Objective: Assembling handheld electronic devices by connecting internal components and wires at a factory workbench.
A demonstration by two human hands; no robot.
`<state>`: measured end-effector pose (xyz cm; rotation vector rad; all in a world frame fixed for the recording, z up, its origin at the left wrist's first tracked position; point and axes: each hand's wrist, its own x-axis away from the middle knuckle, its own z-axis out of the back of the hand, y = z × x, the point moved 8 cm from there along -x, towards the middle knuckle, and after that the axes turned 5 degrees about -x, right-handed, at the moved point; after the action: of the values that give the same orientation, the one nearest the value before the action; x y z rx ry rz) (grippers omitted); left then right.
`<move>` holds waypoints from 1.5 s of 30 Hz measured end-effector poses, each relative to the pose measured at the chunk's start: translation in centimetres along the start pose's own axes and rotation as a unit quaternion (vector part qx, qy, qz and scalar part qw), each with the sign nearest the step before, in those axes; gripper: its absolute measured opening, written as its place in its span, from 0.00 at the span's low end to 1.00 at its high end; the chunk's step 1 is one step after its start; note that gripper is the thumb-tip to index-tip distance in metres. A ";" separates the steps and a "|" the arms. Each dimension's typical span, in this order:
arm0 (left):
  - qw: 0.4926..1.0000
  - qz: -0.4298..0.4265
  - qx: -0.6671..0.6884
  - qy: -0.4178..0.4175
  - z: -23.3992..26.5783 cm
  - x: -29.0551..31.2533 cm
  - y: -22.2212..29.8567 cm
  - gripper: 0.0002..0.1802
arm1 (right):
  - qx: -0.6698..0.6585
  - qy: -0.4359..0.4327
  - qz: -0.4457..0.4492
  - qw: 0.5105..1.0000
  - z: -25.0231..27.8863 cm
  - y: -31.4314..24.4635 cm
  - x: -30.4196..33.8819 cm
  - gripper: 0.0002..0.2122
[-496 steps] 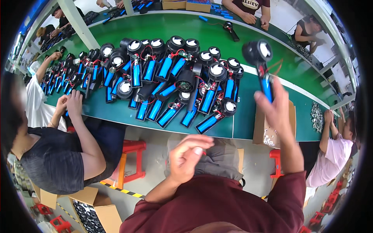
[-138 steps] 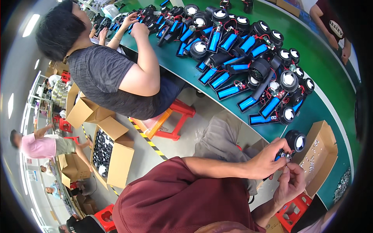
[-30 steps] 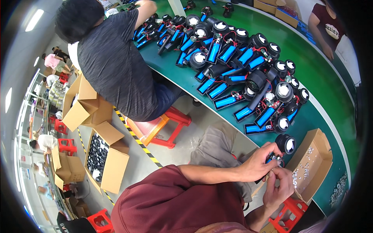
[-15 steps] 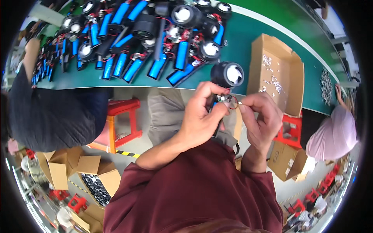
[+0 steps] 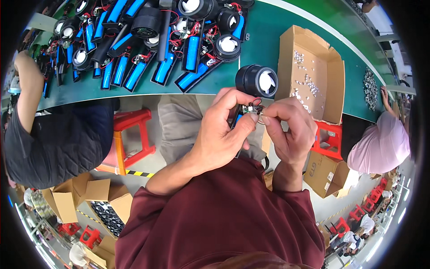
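Observation:
My left hand (image 5: 219,130) is closed around the open handle of a small fan, whose round black head (image 5: 247,80) with white blades sticks out beyond my fingers, near the table edge. Between thumb and fingers a small circuit board (image 5: 249,109) shows at the handle, with thin red and dark wires (image 5: 258,101) looping off it. My right hand (image 5: 292,130) pinches at thumb and fingertip beside the board, where a thin wire runs into the pinch. Fingers mostly hide what is at the wire's end. Part of the handle lies behind my left hand.
Many similar half-open fans with blue batteries (image 5: 192,54) crowd the green table (image 5: 260,45) at left. An open cardboard box (image 5: 286,62) with small silvery parts stands right of my hands; more small parts (image 5: 371,89) lie farther right. Co-workers (image 5: 58,139) sit on both sides.
My right hand has come closer to the board and my left thumb, drawing the wire's slack in. The whole view has shifted slightly, with the table contents moving left and up.

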<state>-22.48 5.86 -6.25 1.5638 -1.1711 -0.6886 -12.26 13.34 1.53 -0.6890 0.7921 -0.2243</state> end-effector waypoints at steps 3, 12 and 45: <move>0.999 -0.020 -0.046 -0.007 0.2 0.0 0.3 0.11 | 0.008 0.003 0.005 1.000 0.1 0.0 0.1 0.07; 0.993 -0.002 -0.114 -0.023 0.6 -0.2 1.0 0.08 | 0.044 -0.002 0.011 0.999 -0.2 -0.3 0.1 0.07; 0.929 -0.145 -0.341 0.017 0.2 0.2 4.4 0.11 | 0.081 0.039 -0.021 0.996 0.7 -1.0 0.3 0.08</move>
<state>-24.07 5.63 -2.14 1.1411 -0.5673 -1.1174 -11.45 12.75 2.37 -0.5460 0.8243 -0.3521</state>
